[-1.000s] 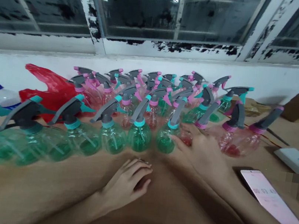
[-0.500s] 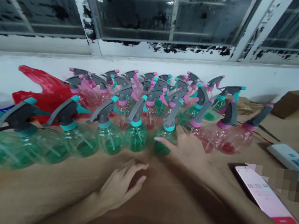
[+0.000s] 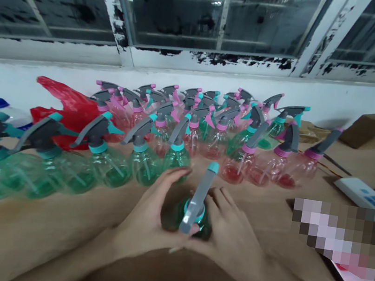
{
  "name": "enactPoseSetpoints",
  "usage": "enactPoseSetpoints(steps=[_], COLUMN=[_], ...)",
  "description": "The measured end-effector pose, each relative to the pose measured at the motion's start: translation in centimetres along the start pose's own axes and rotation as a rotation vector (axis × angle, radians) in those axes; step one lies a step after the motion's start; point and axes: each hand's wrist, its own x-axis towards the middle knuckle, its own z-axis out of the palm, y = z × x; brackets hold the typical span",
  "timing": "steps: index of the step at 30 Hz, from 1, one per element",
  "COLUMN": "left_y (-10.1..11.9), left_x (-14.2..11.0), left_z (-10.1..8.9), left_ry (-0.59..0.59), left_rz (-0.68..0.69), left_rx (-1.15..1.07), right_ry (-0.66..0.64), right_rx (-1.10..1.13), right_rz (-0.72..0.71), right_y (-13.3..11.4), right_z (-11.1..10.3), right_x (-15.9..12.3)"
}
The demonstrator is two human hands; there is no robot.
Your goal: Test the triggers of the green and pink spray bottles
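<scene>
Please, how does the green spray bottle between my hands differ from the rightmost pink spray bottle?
Colour: the green bottle has a turquoise collar; the pink bottle has a pink collar.
Place: the green bottle is close to you, between your left hand and right hand; the pink bottle is farther back, with no hand on it.
Both have grey spray heads.

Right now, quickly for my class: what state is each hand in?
Left hand: open, curved beside the nearest green bottle; contact unclear.
Right hand: closed on that bottle's right side.
</scene>
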Motion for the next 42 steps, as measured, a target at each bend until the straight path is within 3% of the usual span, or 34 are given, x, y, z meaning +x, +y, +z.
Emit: enactPoseSetpoints(steps=[5,9,12,16,23,29,42], left_y=[1.6,1.3,0.9,0.6,-0.6,-0.7,-0.7], left_x=[-0.3,-0.4,-0.5,-0.4,0.6,0.9,0.8], left_z=[-0.8,-1.1,-1.1,-1.2,-2.5,-2.9,-3.0], left_ry=[-0.041,0.046,0.104,0.135,0.178,0.157,0.140], left_rz=[0.003,0.063,0.076,0.003,0.019,0.020,0.013], left_rx=[-0.065,-0.028,-0.024,-0.021,0.074,0.059,0.065], right_ry=[-0.060,-0.062,-0.074,-0.195,-0.383,-0.418,-0.325], right_rx=[0.102,0.184,0.235,0.191,0.141,0.168,0.138], right_rz=[-0.088,-0.141,-0.220,-0.272,-0.148,-0.125,-0.166], right_y=[-2.6,-3.0,-2.2,0.7,5.8,6.2,6.5], right_z=[1.8,3.1,3.8,4.6,4.4,4.6,5.0], right_x=[0.0,0.6,0.5,-0.7,-2.8,-2.9,-3.2])
